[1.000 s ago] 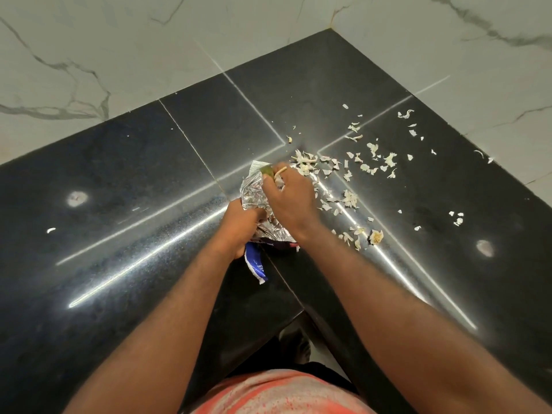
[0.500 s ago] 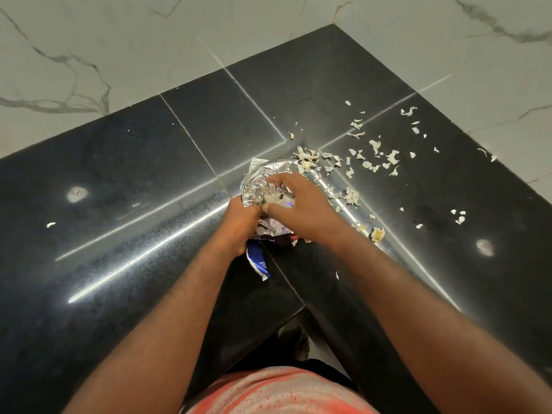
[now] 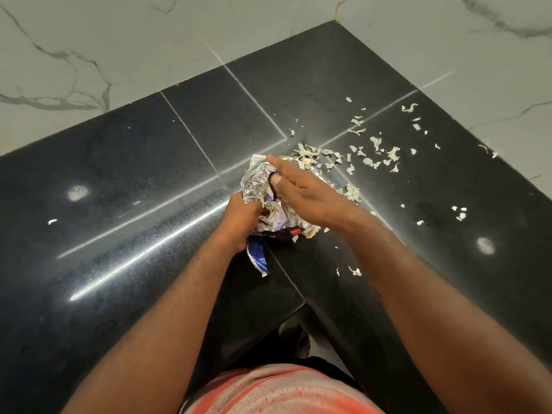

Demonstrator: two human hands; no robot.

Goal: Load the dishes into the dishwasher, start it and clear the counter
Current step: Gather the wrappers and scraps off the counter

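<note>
A crumpled silver foil wrapper (image 3: pixel 254 180) with a blue printed end lies on the black stone counter (image 3: pixel 149 174) near its inner corner. My left hand (image 3: pixel 239 222) grips the wrapper's near edge and holds it open. My right hand (image 3: pixel 307 192) lies across the wrapper's right side with its fingers straight, the fingertips at the far rim. A thin black loop (image 3: pixel 271 186) shows by its thumb. Pale peel scraps (image 3: pixel 277 216) sit inside the wrapper. More peel scraps (image 3: pixel 373 156) are scattered over the counter to the right and beyond.
White marble-patterned wall tiles (image 3: pixel 119 40) border the counter at the back and right. A single peel scrap (image 3: pixel 52 221) lies far left. Small scraps (image 3: pixel 355 271) sit near the front edge. The counter's inner corner drops to the floor just ahead of my body.
My right hand has uncurled, its fingers now straight over the wrapper. Some scraps right of the wrapper are gone from the counter. My left hand keeps its grip.
</note>
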